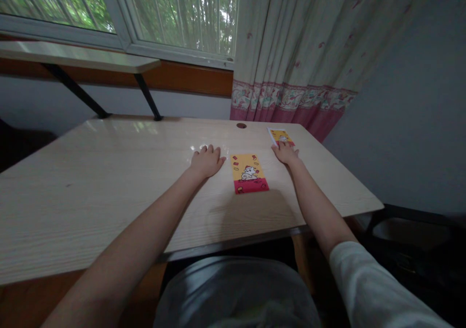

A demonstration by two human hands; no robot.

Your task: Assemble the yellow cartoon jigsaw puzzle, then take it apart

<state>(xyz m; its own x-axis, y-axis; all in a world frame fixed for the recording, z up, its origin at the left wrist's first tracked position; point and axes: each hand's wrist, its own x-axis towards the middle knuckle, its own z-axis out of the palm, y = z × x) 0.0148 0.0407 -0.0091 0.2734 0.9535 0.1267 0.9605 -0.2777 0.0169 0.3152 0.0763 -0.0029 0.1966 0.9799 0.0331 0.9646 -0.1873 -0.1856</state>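
Observation:
A yellow and red envelope (249, 173) with a cartoon animal on it lies flat on the pale wooden table (109, 182). My left hand (207, 161) rests palm down on the table just left of it, fingers stretched out, holding nothing. Farther right, a small stack of the same envelopes (279, 136) lies near the table's back edge. My right hand (286, 152) lies on the near end of that stack, its fingers laid flat on the top envelope.
A round cable hole (241, 125) sits at the table's back edge. Behind it are a window (182, 12), a shelf on black brackets (73, 56) and a flowered curtain (302, 51). The table ends at the right, near a dark chair (407, 240).

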